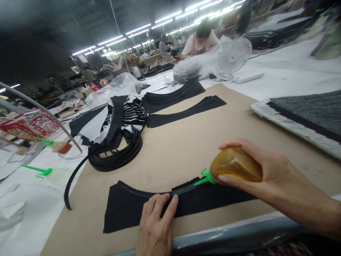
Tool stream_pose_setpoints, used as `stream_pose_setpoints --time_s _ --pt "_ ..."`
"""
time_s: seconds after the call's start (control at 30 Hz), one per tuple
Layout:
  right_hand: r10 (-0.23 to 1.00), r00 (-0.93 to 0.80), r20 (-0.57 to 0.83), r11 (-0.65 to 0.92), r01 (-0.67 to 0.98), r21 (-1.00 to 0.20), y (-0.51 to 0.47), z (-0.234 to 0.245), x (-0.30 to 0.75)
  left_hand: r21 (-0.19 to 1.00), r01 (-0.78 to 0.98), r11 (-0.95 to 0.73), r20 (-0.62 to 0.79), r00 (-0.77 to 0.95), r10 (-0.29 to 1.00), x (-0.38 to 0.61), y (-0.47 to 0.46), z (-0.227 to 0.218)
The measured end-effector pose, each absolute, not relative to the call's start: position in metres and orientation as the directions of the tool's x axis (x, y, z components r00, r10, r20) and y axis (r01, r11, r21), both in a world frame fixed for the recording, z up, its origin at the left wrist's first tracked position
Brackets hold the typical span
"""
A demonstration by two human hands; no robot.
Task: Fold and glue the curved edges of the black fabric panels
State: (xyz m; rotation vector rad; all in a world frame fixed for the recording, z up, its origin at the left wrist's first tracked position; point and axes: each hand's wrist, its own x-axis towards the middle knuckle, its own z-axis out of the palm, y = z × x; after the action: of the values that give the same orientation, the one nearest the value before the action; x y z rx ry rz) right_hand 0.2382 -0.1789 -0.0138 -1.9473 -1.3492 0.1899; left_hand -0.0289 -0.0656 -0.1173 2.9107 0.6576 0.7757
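Note:
A long black fabric piece (122, 209) with a curved, notched upper edge lies on brown paper near the table's front. My left hand (158, 224) presses down on it, fingers stretched out with the tips by the curved edge. My right hand (269, 174) is wrapped round a squeeze bottle (234, 165) of amber liquid, tilted on its side. Its green nozzle (202, 179) points left, with the tip at the curved edge; whether it touches the fabric I cannot tell. The fabric's right end is partly hidden behind the bottle and my right hand.
A coil of black strip (117, 161) lies left, beside striped fabric (134, 113). Further back are curved black pieces (186, 112) and a white fan (233, 57). Other green-nozzled bottles (57, 176) lie at left. A board with grey fabric (306, 110) is at right; a person (197, 44) sits behind.

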Motion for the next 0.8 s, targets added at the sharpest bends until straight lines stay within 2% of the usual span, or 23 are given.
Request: stream_pose_setpoints --time_s 0.23,0.47,0.67,0.8 --pt "0.874 0.363 0.324 -0.061 0.743 -0.667 -0.166 -0.020 0.218 0.140 0.399 -0.906 0.466 0.781 0.416 -0.028 -0.065 -0.115" --pt "0.862 0.426 0.276 -0.137 0.719 -0.681 -0.171 -0.024 0.229 0.177 0.407 -0.896 0.449 0.777 0.441 -0.027 -0.067 -0.113" --pt "0.869 0.408 0.281 -0.096 0.695 -0.712 -0.166 -0.025 0.218 0.159 0.412 -0.897 0.448 0.780 0.437 -0.026 -0.067 -0.111" --pt "0.863 0.450 0.231 -0.162 0.678 -0.717 -0.170 -0.024 0.222 0.148 0.415 -0.898 0.450 0.780 0.434 -0.026 -0.067 -0.111"
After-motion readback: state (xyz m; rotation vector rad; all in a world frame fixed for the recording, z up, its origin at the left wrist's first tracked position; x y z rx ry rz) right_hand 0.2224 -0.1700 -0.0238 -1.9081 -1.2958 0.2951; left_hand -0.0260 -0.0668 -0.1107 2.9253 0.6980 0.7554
